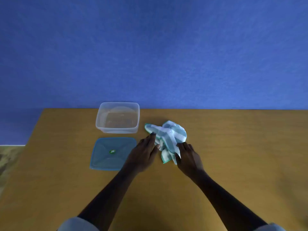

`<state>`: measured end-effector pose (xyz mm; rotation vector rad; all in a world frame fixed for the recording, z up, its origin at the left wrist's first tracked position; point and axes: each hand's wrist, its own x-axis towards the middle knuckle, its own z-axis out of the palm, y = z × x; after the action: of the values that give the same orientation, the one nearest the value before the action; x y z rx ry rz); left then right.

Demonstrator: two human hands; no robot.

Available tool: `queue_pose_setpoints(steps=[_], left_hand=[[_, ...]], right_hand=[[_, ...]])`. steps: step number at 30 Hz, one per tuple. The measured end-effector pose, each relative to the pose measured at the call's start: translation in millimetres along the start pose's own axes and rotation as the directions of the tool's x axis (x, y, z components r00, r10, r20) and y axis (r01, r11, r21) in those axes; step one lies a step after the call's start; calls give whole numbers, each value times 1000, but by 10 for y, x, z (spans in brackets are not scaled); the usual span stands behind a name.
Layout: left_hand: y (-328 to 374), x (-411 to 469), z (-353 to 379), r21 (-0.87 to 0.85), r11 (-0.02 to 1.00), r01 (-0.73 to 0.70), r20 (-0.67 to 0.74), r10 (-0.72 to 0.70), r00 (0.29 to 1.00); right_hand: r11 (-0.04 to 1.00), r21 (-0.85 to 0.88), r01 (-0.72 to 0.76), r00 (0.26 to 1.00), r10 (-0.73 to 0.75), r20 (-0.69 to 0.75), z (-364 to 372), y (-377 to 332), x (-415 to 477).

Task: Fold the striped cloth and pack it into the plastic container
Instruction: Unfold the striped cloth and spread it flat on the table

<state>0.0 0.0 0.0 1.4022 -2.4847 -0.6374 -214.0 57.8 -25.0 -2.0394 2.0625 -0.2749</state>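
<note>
Striped cloth [168,139] lies crumpled near the table's [233,147] far edge, beside the open plastic container [117,117] — your left hand [143,154] rests spread on it, right hand [188,157] pinches its near corner, presumably to spread it flat.

Both hands reach forward, left hand [144,153] flat, right hand [189,156] curled.

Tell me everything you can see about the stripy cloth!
The striped cloth is soft-looking fabric with pale teal and white stripes and a green stitched edge. It lies crumpled and unfolded on the wooden table, right of the empty clear plastic container and apart from it. The left hand touches its left side with flat fingers; the right hand rests on its near corner.
</note>
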Motion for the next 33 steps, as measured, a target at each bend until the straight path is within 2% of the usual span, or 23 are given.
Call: queue_pose_setpoints(steps=[9,17,22,26,31,33], left_hand=[[-13,-52,112,55,998,43,110,-49,993],[50,17,12,33,999,41,38,-43,998],[129,184,-148,5,998,-67,-60,67,996],[260,291,-228,-34,984,-173,-106,169,980],[458,436,-324,60,954,-294,-119,299,947],[507,487,-366,81,950,-303,-110,311,944]], right_hand=[[989,-59,-133,990,136,48,39,-187,126],[988,-46,-150,989,149,-21,-16,-171,134],[994,-40,-102,988,97,-122,-197,-104,148],[1000,27,-9,972,15,-234,-359,-71,161],[988,104,113,941,-73,-330,-566,-53,197],[975,149,163,927,-100,-361,-671,-49,215]])
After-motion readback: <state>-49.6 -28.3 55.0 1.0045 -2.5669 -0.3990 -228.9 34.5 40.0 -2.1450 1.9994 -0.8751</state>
